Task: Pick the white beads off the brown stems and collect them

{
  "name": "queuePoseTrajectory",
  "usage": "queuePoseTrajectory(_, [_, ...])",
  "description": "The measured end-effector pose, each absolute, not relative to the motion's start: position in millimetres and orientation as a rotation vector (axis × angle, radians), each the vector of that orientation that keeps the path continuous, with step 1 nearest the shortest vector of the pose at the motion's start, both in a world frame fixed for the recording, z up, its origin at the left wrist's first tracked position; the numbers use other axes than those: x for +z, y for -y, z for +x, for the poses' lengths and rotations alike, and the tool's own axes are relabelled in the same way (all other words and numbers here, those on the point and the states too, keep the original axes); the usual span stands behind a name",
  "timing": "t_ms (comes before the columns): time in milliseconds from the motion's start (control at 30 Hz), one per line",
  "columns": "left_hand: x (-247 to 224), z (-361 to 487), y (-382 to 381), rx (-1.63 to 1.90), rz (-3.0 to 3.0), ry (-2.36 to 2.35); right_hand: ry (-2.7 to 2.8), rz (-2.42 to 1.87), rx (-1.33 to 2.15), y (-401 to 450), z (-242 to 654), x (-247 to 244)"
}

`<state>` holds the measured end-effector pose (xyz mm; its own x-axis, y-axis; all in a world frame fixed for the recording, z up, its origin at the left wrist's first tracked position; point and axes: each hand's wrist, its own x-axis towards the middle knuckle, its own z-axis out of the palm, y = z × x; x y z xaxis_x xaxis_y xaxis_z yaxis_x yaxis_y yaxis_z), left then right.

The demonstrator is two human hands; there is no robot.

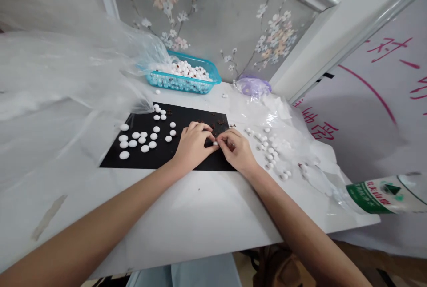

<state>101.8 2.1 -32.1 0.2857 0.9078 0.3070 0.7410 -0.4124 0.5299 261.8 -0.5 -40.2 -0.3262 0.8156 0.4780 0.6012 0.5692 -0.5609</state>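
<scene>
My left hand and my right hand meet over the right part of a black mat. Between their fingertips is a small white bead-like piece, pinched by both hands. Small dark brown pieces lie on the mat just beyond my fingers. Left of my left hand, several loose white round pieces are scattered on the mat. To the right of my right hand, more white pieces, some with dark bits on them, rest on the table and clear plastic.
A blue plastic basket with white and brown pieces stands at the back. A large clear plastic bag covers the left. A purple bag sits back right. A bottle lies at the right edge, near a whiteboard.
</scene>
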Motion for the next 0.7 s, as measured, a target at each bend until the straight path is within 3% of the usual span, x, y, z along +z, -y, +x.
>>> queuePoseTrajectory(400, [-33.2, 101.3, -3.6, 0.868, 2.175, -1.538, 2.322, -1.143, 0.178, 3.0, 262.0, -36.2])
queuePoseTrajectory(700, [-32.9, 100.0, -3.2, 0.854, 2.114, -1.549, 2.207, -1.020, 0.214, 4.8, 264.4, -40.6])
